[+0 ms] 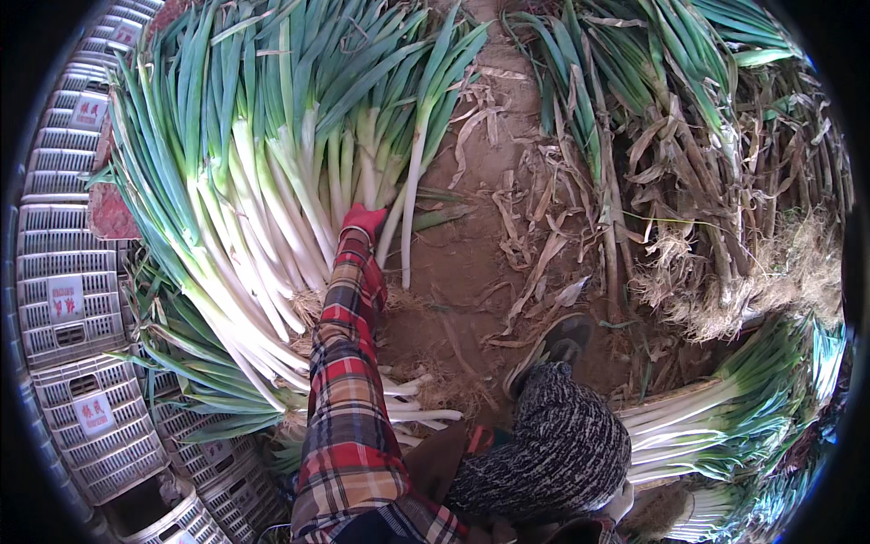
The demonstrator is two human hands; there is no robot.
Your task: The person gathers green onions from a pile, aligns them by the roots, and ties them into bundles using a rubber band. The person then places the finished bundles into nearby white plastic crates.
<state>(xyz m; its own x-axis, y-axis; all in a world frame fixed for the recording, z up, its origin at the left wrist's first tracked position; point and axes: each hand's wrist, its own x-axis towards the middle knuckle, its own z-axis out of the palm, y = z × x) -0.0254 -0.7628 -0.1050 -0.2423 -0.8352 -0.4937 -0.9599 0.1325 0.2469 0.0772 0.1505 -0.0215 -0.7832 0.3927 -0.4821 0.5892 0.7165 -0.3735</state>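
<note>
My left hand (365, 219), in a red glove with a plaid sleeve, reaches to the white stalks at the right part of a big pile of long green onions (272, 183). Its fingers are hidden among the stalks, so its hold cannot be made out. Just right of the hand, one clean green onion (416, 163) lies with its leaves pointing up the view. My right hand is out of view or hidden; a patterned dark knee (564, 442) and a shoe (567, 340) show at the lower middle.
White plastic crates (64, 299) line the left side. Untrimmed green onions with dry leaves and roots (707, 258) lie at the right. Stripped green onions (693, 421) are heaped at the lower right. Dry leaf scraps (537, 272) litter the brown ground.
</note>
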